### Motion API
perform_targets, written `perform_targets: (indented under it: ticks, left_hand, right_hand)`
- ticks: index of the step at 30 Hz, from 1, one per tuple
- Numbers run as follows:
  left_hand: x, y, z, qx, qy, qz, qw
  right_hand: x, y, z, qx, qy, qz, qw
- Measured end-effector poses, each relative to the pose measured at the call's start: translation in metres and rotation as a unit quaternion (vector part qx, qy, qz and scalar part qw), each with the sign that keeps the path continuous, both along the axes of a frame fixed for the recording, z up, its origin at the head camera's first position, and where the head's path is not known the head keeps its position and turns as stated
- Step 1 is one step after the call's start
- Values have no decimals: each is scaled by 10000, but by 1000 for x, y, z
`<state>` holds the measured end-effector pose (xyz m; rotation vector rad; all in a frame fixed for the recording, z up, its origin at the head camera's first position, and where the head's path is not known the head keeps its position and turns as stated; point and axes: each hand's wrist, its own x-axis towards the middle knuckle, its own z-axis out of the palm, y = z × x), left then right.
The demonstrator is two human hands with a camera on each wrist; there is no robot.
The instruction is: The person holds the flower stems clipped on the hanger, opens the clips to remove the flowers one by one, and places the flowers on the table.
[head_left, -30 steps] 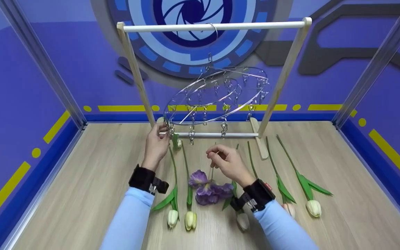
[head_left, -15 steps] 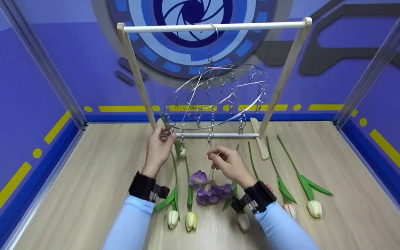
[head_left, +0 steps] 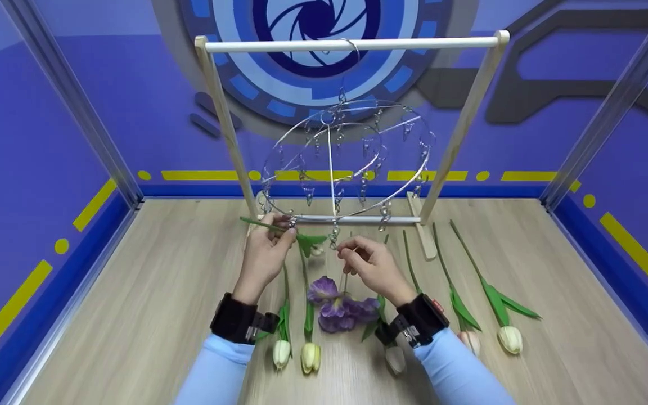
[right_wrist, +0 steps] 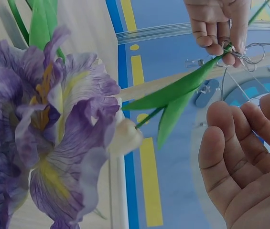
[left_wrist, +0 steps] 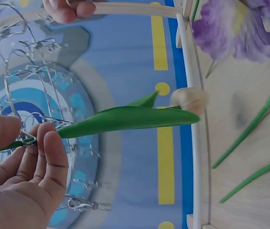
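Observation:
My left hand (head_left: 265,253) pinches the green stem of an artificial tulip together with a metal clip at the near rim of a round wire clip hanger (head_left: 331,163). The tulip's stem points left and its leaves (left_wrist: 125,119) point right, with the pale bloom (left_wrist: 189,101) at the far end. The hanger tilts down toward this hand. My right hand (head_left: 377,267) hovers just right of a dangling clip (head_left: 333,239), fingers loosely curled and nothing between them. Below it a purple iris (head_left: 338,312) lies on the table, its stem partly hidden behind the hand.
A wooden rack with a white top bar (head_left: 284,45) carries the hanger by its hook. Several tulips lie along the table: a yellow one (head_left: 310,358) and a white one (head_left: 281,354) at left, another white one (head_left: 509,340) at right. Blue panels stand around.
My left hand has come down and slightly right, pulling the hanger's near rim lower. The tulip's stem has swung from steep to nearly level, and the hanger has turned. My right hand stays put.

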<state>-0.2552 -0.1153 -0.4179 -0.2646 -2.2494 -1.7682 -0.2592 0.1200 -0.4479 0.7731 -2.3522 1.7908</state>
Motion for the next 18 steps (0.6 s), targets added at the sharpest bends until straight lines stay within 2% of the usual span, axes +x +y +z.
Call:
perform_targets:
  ticks: [10,18]
  left_hand:
    - [14,4,1,43,696,-259,9972]
    - [21,4,1,366,847,-213,9955]
  right_hand:
    - [3,-3,3,-293,77,92,9995]
    - [7,-5,6,-182,111,188,9996]
